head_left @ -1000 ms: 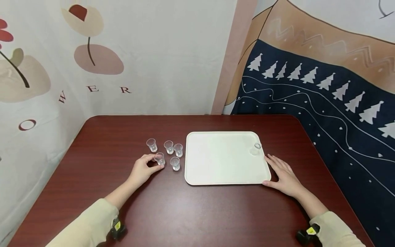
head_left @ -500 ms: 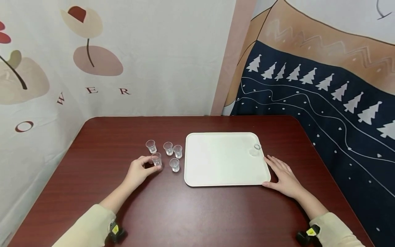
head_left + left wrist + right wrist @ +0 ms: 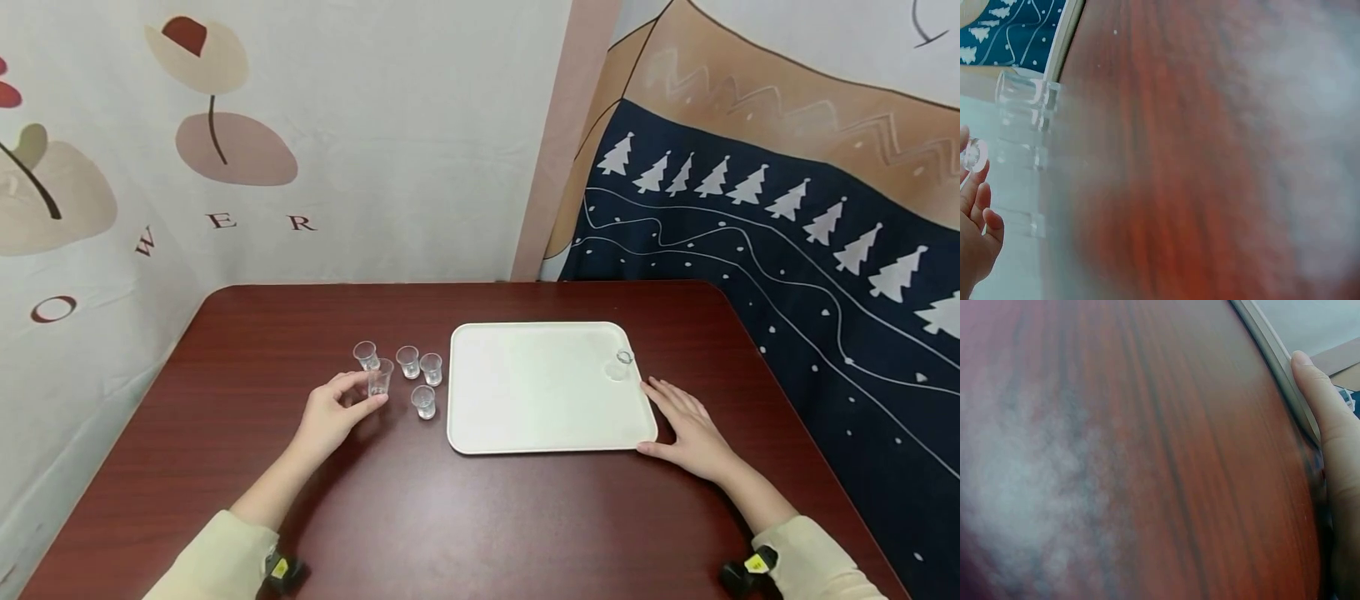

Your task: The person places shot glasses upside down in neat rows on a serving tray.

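Note:
My left hand (image 3: 327,417) pinches a small clear cup (image 3: 380,379) between thumb and fingers, just left of the other cups. In the left wrist view that cup's base (image 3: 977,155) faces the camera, clear of the table. Several matching cups stand upright on the table: one behind the held cup (image 3: 366,355), a pair (image 3: 408,362) farther right, and one nearer the front (image 3: 423,403). My right hand (image 3: 690,429) rests with spread, fairly straight fingers against the right edge of a white tray (image 3: 540,392). Its thumb (image 3: 1317,394) lies along the tray's side in the right wrist view.
Another clear cup (image 3: 622,365) stands on the tray near its back right corner. The dark red-brown table (image 3: 480,517) has rounded far corners. Behind it hang a pale printed curtain (image 3: 405,167) and a navy cloth with white trees (image 3: 750,225).
My left hand has drawn back slightly to the left and lifted the cup it pinches off the table. The right hand and the tray have stayed in place.

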Action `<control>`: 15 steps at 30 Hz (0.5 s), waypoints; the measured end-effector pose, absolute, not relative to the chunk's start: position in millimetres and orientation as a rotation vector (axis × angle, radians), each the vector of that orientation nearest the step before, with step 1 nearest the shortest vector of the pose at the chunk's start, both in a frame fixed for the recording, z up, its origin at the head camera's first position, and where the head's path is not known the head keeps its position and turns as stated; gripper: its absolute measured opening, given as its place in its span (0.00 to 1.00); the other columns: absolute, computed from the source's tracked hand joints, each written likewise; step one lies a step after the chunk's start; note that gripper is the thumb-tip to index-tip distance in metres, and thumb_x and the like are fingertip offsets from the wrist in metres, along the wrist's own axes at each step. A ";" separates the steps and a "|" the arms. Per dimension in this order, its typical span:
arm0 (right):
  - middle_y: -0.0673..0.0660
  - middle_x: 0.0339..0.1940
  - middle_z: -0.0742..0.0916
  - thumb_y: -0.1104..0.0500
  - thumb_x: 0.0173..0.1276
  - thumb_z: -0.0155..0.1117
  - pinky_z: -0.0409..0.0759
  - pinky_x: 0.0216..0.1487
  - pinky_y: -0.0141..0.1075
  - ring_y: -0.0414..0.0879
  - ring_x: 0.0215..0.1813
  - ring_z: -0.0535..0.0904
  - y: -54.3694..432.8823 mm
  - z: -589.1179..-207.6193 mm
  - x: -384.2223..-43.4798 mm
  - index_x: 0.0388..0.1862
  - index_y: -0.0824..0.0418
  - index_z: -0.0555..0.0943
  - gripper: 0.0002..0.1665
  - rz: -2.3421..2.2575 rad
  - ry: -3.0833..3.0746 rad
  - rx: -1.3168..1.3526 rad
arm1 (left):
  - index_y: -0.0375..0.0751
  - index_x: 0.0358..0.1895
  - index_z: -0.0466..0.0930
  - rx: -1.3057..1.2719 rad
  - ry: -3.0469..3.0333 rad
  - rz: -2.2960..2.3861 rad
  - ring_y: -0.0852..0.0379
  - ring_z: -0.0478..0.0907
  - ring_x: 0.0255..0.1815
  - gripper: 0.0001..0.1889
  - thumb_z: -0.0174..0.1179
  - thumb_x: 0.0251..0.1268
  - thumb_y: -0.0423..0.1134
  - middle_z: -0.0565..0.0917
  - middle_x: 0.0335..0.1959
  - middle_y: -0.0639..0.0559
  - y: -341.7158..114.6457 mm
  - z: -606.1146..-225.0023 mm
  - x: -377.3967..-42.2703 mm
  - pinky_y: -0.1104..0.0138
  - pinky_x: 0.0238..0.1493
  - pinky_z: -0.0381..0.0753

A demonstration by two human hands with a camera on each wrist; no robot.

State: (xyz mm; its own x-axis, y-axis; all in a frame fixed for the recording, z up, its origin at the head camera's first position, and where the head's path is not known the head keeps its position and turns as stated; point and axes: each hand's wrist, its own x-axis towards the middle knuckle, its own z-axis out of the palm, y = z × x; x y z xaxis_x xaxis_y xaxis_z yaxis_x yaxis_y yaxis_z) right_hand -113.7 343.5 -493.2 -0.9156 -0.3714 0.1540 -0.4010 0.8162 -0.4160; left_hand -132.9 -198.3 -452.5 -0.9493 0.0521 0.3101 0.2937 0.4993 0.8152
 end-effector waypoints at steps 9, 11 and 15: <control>0.67 0.72 0.63 0.39 0.53 0.73 0.48 0.64 0.63 0.64 0.72 0.53 342.7 -492.9 -113.6 0.76 0.55 0.57 0.57 0.700 -2.934 0.624 | 0.25 0.47 0.81 -0.501 -2.372 -1.548 0.57 0.67 0.23 0.16 0.67 0.52 0.23 0.80 0.35 0.40 -161.2 -403.9 -118.7 0.71 0.23 0.67; 0.67 0.72 0.63 0.38 0.53 0.72 0.48 0.64 0.62 0.64 0.72 0.52 342.8 -492.8 -113.6 0.76 0.55 0.57 0.57 0.701 -2.936 0.623 | 0.25 0.47 0.81 -0.541 -2.364 -1.536 0.57 0.67 0.23 0.16 0.67 0.52 0.22 0.80 0.35 0.40 -155.1 -400.4 -119.5 0.71 0.23 0.66; 0.66 0.73 0.62 0.38 0.53 0.72 0.48 0.64 0.62 0.64 0.72 0.52 343.3 -492.5 -113.8 0.76 0.54 0.57 0.57 0.703 -2.937 0.623 | 0.25 0.47 0.81 -0.640 -2.321 -1.493 0.59 0.65 0.22 0.17 0.67 0.51 0.21 0.81 0.35 0.39 -143.7 -396.0 -122.8 0.71 0.21 0.65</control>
State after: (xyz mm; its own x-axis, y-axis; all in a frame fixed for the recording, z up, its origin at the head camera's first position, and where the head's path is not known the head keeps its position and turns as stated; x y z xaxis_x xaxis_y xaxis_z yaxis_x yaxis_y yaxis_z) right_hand -113.8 343.3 -492.5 -0.9168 -0.3712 0.1475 -0.3978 0.8147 -0.4220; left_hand -122.8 -143.7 -396.0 -0.8531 0.2009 0.4815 0.5215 0.3580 0.7745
